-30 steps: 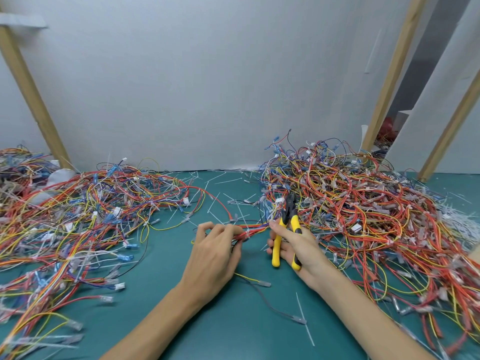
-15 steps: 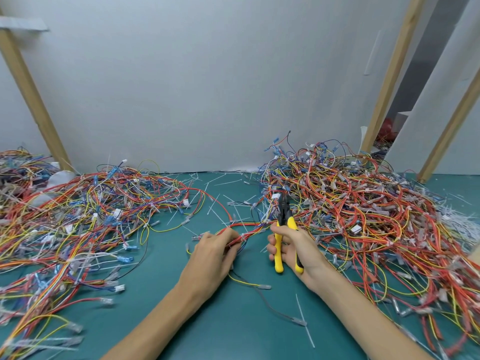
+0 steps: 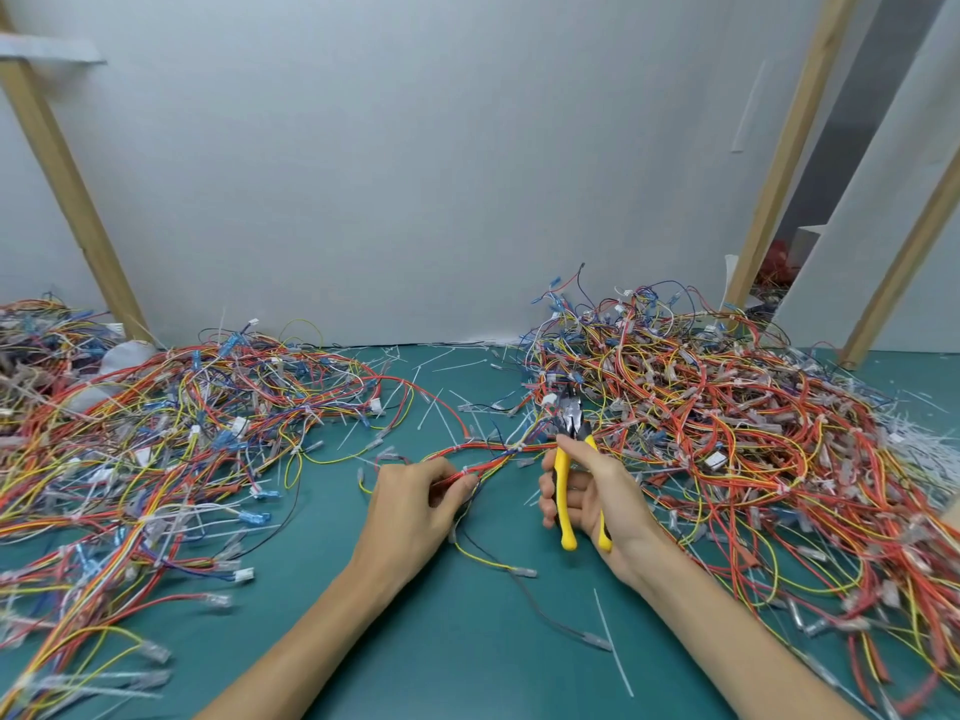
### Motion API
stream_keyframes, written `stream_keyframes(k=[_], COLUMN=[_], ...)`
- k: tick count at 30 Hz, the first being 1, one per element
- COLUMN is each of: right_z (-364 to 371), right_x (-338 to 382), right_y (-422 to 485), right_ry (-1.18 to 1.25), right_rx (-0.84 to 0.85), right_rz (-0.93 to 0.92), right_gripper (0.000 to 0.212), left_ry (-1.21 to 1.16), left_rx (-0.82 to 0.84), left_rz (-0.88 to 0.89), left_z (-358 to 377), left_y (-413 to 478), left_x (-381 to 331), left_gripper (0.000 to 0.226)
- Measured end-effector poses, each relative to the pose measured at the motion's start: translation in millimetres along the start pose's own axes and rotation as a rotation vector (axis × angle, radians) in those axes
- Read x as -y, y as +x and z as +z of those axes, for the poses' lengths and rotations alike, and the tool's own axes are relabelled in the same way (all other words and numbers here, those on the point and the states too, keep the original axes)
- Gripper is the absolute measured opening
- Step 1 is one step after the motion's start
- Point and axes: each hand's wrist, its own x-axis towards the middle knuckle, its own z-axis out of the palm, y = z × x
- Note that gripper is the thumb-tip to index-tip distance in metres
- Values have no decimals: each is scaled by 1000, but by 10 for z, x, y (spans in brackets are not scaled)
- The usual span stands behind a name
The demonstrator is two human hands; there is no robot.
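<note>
Red-orange wire bundle (image 3: 493,459) pinched, cutters (image 3: 562,475) gripped

Bundle runs across mid-table. Its near end is pinched in left hand (image 3: 415,504) fingertips, and its far end reaches the cutter head. Yellow handles sit in curled right hand (image 3: 597,504), nose pointing up. Left wire pile (image 3: 182,439) and right wire pile (image 3: 727,433) flank them on teal table (image 3: 441,626).

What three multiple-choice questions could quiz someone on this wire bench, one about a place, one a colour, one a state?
1. Where are the pliers? A in the right hand B lying on the table C atop the left pile
2. What colour are their handles? A blue B yellow C green
3. What is the left hand doing? A resting flat B gripping a wire bundle C holding tape
Answers: 1 A, that hand wraps the handles; 2 B, yellow shows above and below that hand; 3 B, it curls round red wires.
</note>
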Motion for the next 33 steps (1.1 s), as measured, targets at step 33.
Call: stream_keyframes(k=[33], right_z=[-26], right_x=[4], right_y=[63], right_ry=[195], right_rx=[59], right_rz=[81], right_gripper=[68], left_ry=[-399], left_rx=[-293], left_rz=[-169], left_z=[-113], left_y=[-28], left_x=[-114], left_gripper=[22])
